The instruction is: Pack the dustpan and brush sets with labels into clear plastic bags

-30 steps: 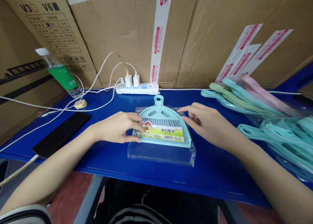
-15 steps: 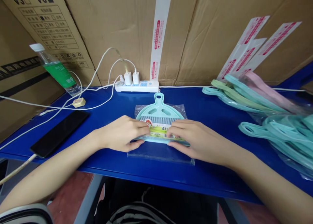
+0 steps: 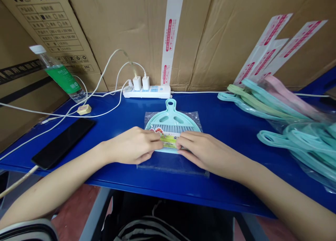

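Note:
A light-blue dustpan and brush set (image 3: pixel 171 119) lies on the blue table, its looped handle pointing away from me. Clear plastic wrap (image 3: pixel 173 165) extends beneath and in front of it. Across the bristles is a white and green printed label (image 3: pixel 169 141). My left hand (image 3: pixel 135 145) rests at the label's left side, fingers curled together on it. On the right side, my right hand (image 3: pixel 199 148) has its thumb and fingers closed at the label's edge. Both hands partly cover the label and the pan's lower part.
More wrapped brush sets in blue, green and pink (image 3: pixel 273 104) are piled at the right. A power strip (image 3: pixel 154 91) stands behind. At the left are a black phone (image 3: pixel 64 141), a bottle (image 3: pixel 63 80), cables and a yellowish block (image 3: pixel 84 109).
Both hands have moved slightly inward over the label, the right one more, and their fingers have drawn closer together. The dustpan set stays in place.

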Available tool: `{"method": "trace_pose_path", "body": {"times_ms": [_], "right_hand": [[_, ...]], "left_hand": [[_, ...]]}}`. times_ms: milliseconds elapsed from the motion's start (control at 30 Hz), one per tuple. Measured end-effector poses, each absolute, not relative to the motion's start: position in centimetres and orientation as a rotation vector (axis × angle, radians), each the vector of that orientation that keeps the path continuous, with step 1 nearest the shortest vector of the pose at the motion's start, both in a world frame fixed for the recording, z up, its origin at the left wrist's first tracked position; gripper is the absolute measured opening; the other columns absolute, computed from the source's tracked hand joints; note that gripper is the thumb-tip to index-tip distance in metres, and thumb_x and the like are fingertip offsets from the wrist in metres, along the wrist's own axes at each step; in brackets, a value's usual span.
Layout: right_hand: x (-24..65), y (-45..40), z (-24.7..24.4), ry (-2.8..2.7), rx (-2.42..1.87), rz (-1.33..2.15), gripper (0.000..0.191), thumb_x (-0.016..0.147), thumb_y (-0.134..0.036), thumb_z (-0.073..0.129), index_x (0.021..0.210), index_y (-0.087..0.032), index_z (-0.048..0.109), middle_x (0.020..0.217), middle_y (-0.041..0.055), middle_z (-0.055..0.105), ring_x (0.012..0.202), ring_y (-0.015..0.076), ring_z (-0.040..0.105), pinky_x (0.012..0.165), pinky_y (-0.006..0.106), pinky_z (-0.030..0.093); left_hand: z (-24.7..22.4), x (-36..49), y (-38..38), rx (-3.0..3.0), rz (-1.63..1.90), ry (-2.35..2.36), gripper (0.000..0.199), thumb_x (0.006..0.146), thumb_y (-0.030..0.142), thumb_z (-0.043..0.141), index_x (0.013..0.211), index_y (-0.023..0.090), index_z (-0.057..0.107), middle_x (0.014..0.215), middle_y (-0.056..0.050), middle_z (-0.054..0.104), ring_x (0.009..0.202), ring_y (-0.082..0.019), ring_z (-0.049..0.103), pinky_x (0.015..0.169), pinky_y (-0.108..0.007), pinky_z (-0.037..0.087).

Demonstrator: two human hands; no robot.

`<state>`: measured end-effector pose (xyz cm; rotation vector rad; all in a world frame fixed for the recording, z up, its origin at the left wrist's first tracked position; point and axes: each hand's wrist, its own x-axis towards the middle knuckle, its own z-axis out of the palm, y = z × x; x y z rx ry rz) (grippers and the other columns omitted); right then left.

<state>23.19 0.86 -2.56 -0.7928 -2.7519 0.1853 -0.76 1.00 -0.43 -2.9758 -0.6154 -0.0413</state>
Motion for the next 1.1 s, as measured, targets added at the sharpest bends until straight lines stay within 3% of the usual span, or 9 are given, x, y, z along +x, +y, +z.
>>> {"method": "trace_pose_path", "body": {"times_ms": [167,367,500,833,967,1100], "right_hand": [[23.4,0.6,-2.2,-2.796,-0.795,0.217,0.016,0.092,-0.013,0.048,0.079,-0.018,0.057,0.078,0.0044,0.064,0.071,0.0179,0.059,0.067,0.031,0.046],[24.0,0.7,-2.1,-2.831,-0.847,0.189,0.027,0.092,-0.019,0.053,0.066,-0.020,0.058,0.070,0.0026,0.063,0.066,0.0180,0.058,0.075,0.035,0.047],[24.2,0.9,-2.1,-2.825,-0.891,0.221,0.031,0.096,-0.021,0.047,0.069,-0.020,0.061,0.071,0.0029,0.066,0.067,0.0185,0.060,0.078,0.037,0.046],[25.0,1.4,-1.6,-2.804,-1.031,0.338,0.022,0.093,-0.014,0.038,0.084,-0.021,0.057,0.078,0.0043,0.067,0.070,0.0200,0.059,0.067,0.033,0.043],[24.9,1.3,-1.5,-2.813,-1.068,0.369,0.019,0.093,-0.018,0.038,0.083,-0.022,0.054,0.075,0.0041,0.065,0.068,0.0199,0.058,0.063,0.032,0.041],[25.4,1.1,-1.4,-2.764,-1.154,0.414,0.013,0.092,-0.023,0.039,0.094,-0.021,0.052,0.070,0.0018,0.061,0.061,0.0194,0.056,0.056,0.031,0.038]], "left_hand": [[-0.3,-0.9,1.0,-3.052,-0.039,-0.646,0.013,0.087,0.012,0.049,0.081,0.018,0.059,0.080,-0.002,0.063,0.072,-0.015,0.059,0.059,-0.027,0.044],[-0.2,-1.1,1.1,-3.102,-0.088,-0.662,0.015,0.084,0.009,0.052,0.073,0.018,0.057,0.073,0.000,0.063,0.072,-0.015,0.057,0.064,-0.027,0.043],[-0.1,-1.2,1.2,-3.132,-0.095,-0.689,0.017,0.083,0.008,0.053,0.069,0.018,0.055,0.070,0.001,0.063,0.070,-0.015,0.055,0.063,-0.027,0.042],[0.0,-1.2,1.2,-3.166,-0.076,-0.732,0.018,0.080,0.007,0.052,0.066,0.019,0.053,0.065,0.002,0.060,0.067,-0.014,0.052,0.059,-0.027,0.039],[0.1,-1.2,1.2,-3.161,-0.071,-0.742,0.018,0.080,0.008,0.053,0.067,0.019,0.053,0.066,0.002,0.061,0.066,-0.014,0.053,0.059,-0.026,0.039],[0.1,-1.3,1.3,-3.163,-0.060,-0.768,0.018,0.079,0.006,0.053,0.067,0.019,0.053,0.067,0.003,0.061,0.065,-0.013,0.054,0.059,-0.026,0.038]]}}
